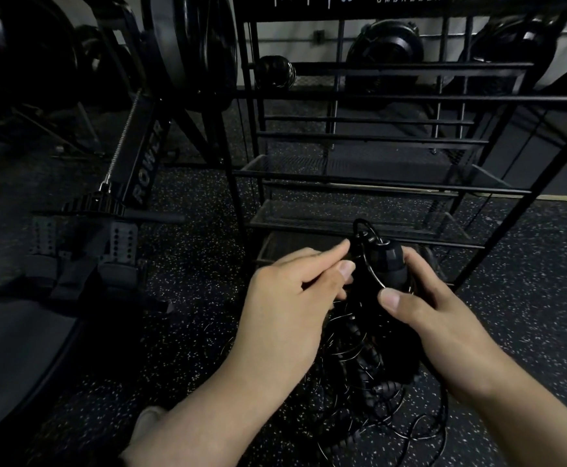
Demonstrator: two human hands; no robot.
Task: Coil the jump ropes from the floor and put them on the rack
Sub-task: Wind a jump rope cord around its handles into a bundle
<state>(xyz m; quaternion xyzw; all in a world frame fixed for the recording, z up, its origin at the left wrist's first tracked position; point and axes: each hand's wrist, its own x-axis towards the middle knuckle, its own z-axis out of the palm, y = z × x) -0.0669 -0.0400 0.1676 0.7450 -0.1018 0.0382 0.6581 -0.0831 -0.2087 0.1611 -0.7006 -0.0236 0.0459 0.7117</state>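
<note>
My right hand (pixel 425 310) grips the black handles of a jump rope (pixel 384 264), held upright just in front of the lowest shelves of the black metal rack (pixel 359 178). My left hand (pixel 292 291) pinches the thin rope cable beside the handles, thumb and forefinger closed on it. A tangle of black jump ropes (pixel 369 375) with thin cables and ribbed handles lies on the speckled floor under my hands. The rope I hold trails down into that tangle.
A rowing machine (pixel 117 210) with footrests stands on the floor at the left. Weight plates (pixel 191 45) hang at the back left. Dark round objects (pixel 386 45) sit behind the rack. Speckled rubber floor (pixel 528 281) shows to the right.
</note>
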